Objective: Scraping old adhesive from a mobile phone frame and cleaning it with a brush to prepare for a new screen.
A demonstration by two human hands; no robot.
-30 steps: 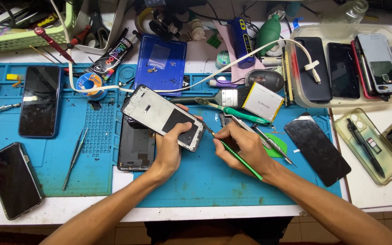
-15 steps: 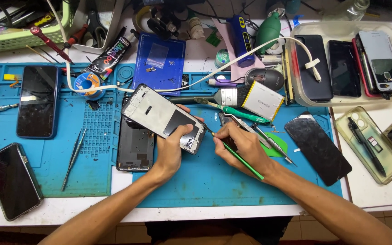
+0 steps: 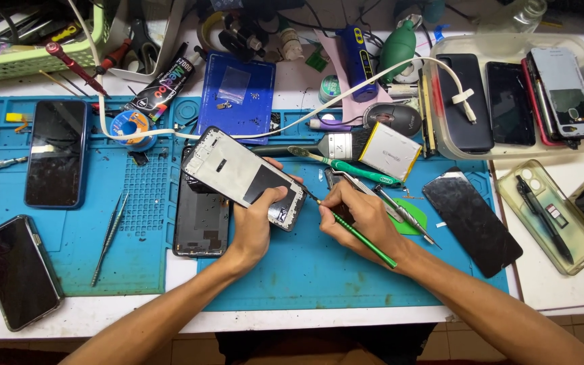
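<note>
Left hand: the left hand (image 3: 255, 226) is clamping the lower end of an opened phone frame (image 3: 245, 177), thumb pressing on its face, fingers wrapping underneath.
Phone frame: it is sitting at the centre of the frame, tilting up to the left above the mat; a pale metal inner plate with a dark patch and black edges.
Right hand: the right hand (image 3: 363, 220) is pinching a thin green screwdriver (image 3: 354, 232) like a pen, fingers closing together on the shaft, the tip touching the frame's lower right corner.
Clear tray: a clear plastic tray (image 3: 434, 138) at upper right is holding several phones lying flat, most dark and glossy, with a white cable plug (image 3: 466, 105) resting on one.
Clear case: a yellowish transparent case (image 3: 547, 216) at right is cradling a black pen and a small card.
Green basket: a green mesh basket (image 3: 35, 64) at upper left is holding tools; the contents are too cluttered to tell apart.
Blue mat: a blue rubbery work mat (image 3: 305, 270) with moulded grid pockets is lying under both hands.
Back cover: a dark rectangular back cover (image 3: 201, 220) is lying flat just left of the left hand.
Tweezers: slim metal tweezers (image 3: 109, 236) are lying on the mat at lower left.
Dark phones: two glossy black phones (image 3: 55, 162) (image 3: 20, 270) are resting at the left.
</note>
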